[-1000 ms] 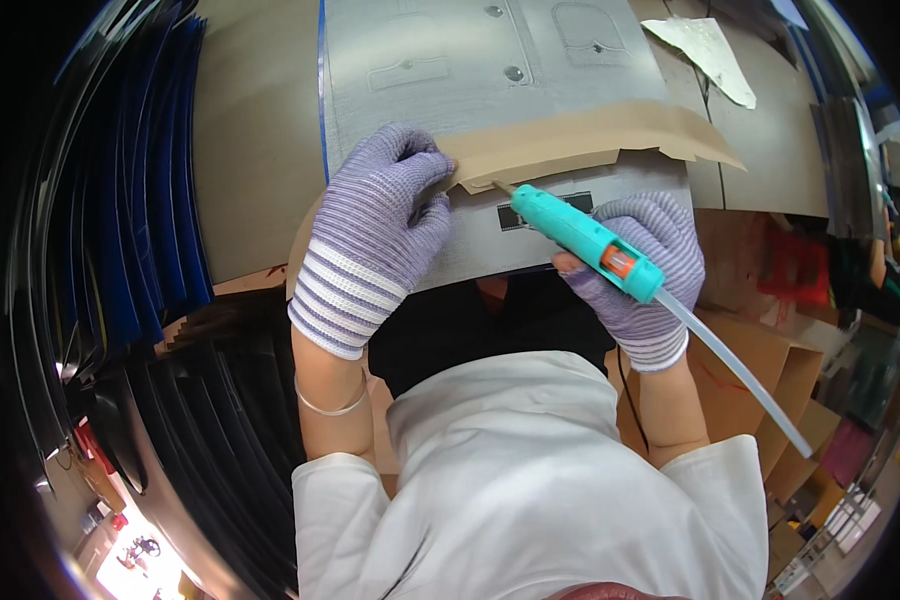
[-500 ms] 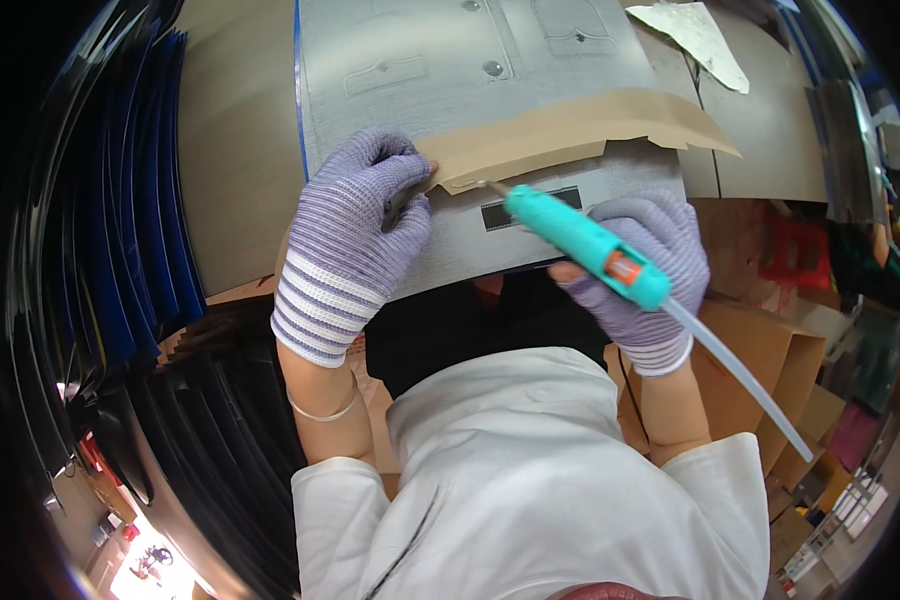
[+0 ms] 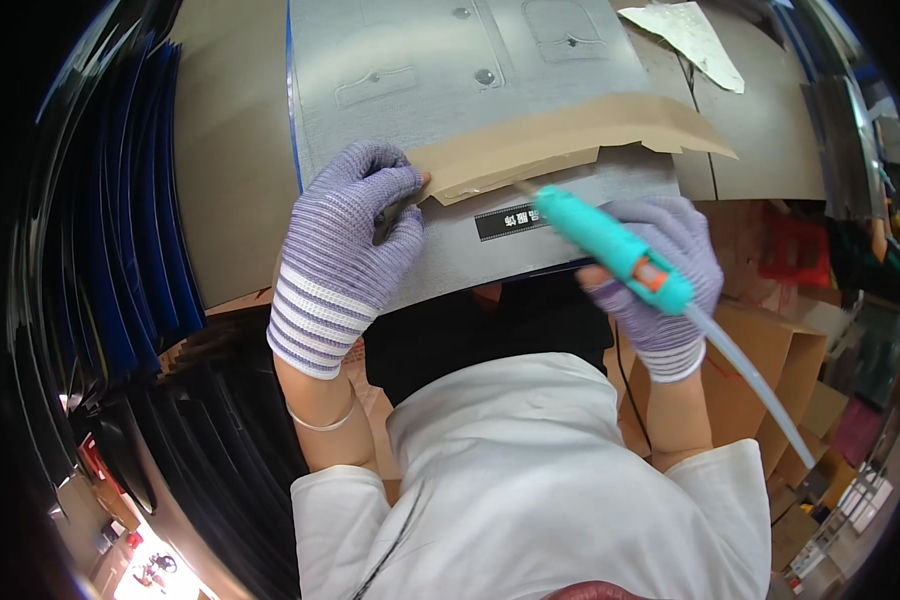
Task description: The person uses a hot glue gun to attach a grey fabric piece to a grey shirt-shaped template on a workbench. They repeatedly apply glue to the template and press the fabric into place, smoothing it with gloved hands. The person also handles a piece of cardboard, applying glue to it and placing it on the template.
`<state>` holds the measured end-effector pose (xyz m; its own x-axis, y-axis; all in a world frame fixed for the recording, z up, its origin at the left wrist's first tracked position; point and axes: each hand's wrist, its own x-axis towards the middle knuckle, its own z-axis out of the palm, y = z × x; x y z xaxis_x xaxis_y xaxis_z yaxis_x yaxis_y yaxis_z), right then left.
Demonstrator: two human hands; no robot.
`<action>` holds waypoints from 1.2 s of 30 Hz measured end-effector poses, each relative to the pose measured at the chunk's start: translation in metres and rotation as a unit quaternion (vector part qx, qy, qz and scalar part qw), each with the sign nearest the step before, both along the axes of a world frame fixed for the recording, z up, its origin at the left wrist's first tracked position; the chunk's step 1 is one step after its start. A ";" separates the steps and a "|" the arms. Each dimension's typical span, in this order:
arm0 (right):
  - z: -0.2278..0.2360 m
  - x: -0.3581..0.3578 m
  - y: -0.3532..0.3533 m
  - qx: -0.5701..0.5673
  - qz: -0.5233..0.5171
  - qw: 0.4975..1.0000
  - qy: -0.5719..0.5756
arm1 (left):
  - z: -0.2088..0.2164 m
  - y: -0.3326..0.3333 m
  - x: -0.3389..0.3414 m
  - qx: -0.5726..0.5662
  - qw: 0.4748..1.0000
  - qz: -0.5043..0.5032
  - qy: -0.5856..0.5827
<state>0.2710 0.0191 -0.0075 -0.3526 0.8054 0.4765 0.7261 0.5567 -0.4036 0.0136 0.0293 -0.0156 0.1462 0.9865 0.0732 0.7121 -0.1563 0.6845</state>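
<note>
A brown cardboard strip (image 3: 570, 132) with a folded near edge lies across a grey panel (image 3: 420, 115) printed with pocket and button shapes. My left hand (image 3: 342, 235), in a purple-and-white striped glove with bare fingertips, pinches the strip's left end. In my gloved right hand (image 3: 682, 255) is a teal hot glue gun (image 3: 600, 240), its nozzle at the strip's near edge. A long translucent glue stick (image 3: 748, 372) sticks out of the gun's back end. A thin line of glue shows along the folded edge. Partly behind the gun, a black label (image 3: 505, 222) marks the panel.
Blue-edged panels (image 3: 120, 220) stand in a row at the left, with black folded sheets (image 3: 205, 470) below them. A torn white sheet (image 3: 692, 42) lies on the table (image 3: 230, 150) at the far right. Cardboard boxes (image 3: 760, 350) and a red stool (image 3: 795, 250) stand to the right.
The glue gun has moved right along the strip's near edge with my right hand. My left hand keeps its pinch on the strip's left end.
</note>
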 end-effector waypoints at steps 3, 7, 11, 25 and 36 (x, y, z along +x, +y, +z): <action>-0.003 -0.017 -0.005 -0.020 0.010 0.999 -0.031 | 0.001 0.001 -0.003 0.021 1.000 -0.007 -0.006; -0.011 0.003 -0.004 0.008 -0.044 0.997 -0.065 | 0.000 0.000 -0.001 0.010 1.000 0.000 -0.004; -0.012 0.030 -0.007 -0.033 -0.135 0.990 -0.001 | 0.002 0.001 0.002 -0.018 1.000 0.003 -0.016; -0.010 0.020 0.001 0.038 -0.088 0.995 -0.020 | 0.001 0.002 -0.001 0.005 0.999 -0.001 -0.032; -0.004 0.013 0.002 0.015 -0.029 0.999 0.012 | 0.003 0.005 0.000 -0.009 0.999 -0.006 -0.038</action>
<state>0.2844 0.0213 -0.0112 -0.2945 0.8091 0.5086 0.7474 0.5267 -0.4049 0.0136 0.0346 -0.0122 0.1532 0.9859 0.0669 0.6564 -0.1521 0.7389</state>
